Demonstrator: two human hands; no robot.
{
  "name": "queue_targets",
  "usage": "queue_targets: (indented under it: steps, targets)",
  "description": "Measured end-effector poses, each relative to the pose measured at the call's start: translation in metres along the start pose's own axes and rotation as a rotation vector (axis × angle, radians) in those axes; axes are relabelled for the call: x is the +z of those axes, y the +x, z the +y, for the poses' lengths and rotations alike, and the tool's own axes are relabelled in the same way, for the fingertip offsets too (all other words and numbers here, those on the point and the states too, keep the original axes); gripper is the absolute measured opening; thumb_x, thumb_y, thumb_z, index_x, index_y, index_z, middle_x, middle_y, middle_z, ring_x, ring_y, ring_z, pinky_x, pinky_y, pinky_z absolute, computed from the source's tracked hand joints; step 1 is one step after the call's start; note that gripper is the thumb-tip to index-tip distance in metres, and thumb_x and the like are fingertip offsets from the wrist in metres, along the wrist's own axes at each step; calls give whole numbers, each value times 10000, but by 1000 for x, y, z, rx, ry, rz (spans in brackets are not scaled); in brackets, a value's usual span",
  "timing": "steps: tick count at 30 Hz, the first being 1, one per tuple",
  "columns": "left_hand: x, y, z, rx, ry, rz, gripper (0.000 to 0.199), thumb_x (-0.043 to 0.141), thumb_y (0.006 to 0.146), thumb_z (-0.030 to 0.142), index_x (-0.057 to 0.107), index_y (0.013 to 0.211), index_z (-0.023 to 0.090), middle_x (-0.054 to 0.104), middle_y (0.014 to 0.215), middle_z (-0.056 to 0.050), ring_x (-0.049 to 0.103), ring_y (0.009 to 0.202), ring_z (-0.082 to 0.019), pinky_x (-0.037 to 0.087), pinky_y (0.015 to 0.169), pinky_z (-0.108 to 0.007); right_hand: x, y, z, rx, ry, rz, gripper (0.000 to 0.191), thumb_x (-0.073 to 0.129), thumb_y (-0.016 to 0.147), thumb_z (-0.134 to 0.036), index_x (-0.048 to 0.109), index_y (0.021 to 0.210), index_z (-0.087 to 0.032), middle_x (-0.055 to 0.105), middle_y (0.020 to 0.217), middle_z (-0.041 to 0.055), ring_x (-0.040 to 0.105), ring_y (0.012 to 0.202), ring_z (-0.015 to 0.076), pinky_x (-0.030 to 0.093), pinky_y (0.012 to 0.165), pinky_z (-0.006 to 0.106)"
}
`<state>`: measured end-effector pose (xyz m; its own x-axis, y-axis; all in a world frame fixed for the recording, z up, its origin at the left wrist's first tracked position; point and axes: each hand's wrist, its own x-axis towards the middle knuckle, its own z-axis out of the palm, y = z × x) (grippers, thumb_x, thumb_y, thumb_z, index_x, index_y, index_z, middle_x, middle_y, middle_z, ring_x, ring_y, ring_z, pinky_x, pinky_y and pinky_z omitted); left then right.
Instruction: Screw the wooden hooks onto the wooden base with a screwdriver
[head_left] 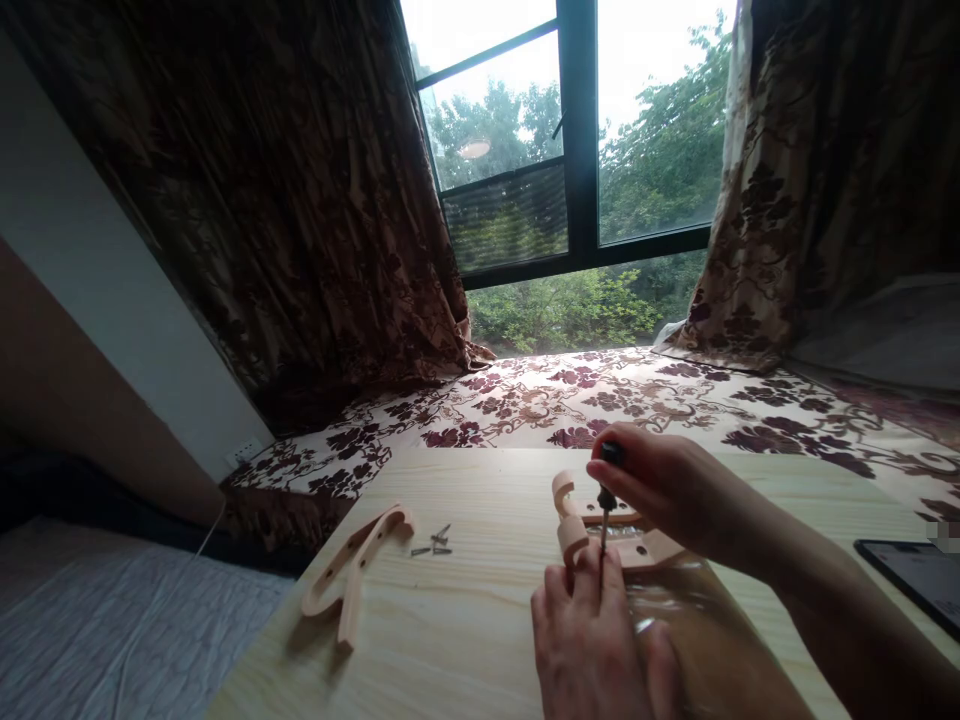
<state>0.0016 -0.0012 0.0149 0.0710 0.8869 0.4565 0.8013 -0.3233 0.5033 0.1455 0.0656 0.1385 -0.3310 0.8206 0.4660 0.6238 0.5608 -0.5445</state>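
Note:
My right hand (pixel 660 490) is closed around the dark handle of a screwdriver (pixel 609 470), which stands nearly upright with its shaft pointing down. My left hand (pixel 589 640) has its fingers bent together at the near edge of a pale curved wooden piece (pixel 574 535), close about the screwdriver's lower shaft. The fingers hide the tip, and any screw there. This wooden piece has rounded, hook-like ends and dark holes, and lies partly on clear and brown packaging (pixel 705 620).
Two similar curved wooden pieces (pixel 356 575) lie at the left of the light wooden board (pixel 450 620). Several screws (pixel 435 542) are scattered beside them. A phone or tablet (pixel 911 580) lies at the right. Behind are a floral-covered sill (pixel 525 400), curtains and a window.

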Motion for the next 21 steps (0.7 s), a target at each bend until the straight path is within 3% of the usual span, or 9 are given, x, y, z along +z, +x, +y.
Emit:
queue_targets:
  steps: [7,11,21]
  targets:
    - [-3,0,10,-29,-16,81,558,548,833,591,534,1317,314,549,1360,21,521,1185,-355,387,1038,-544,-4,-2,-3,-3,32,-46,159,481,912,-333,588,920,-216,597,678,-13,525,568,141,386,538,249]
    - [2,-1,11,-13,61,167,548,604,793,559,583,1280,309,579,1329,30,545,1144,-344,423,1002,-526,-5,-2,-5,-16,38,-49,191,450,935,-316,570,835,-206,583,669,-6,511,577,138,391,545,250]
    - [17,-2,-1,50,188,214,606,669,716,565,585,1273,344,597,1305,84,578,1017,-318,487,865,-487,0,-3,-2,-1,64,-67,236,423,940,-389,508,797,-221,530,618,-24,471,535,137,374,510,252]
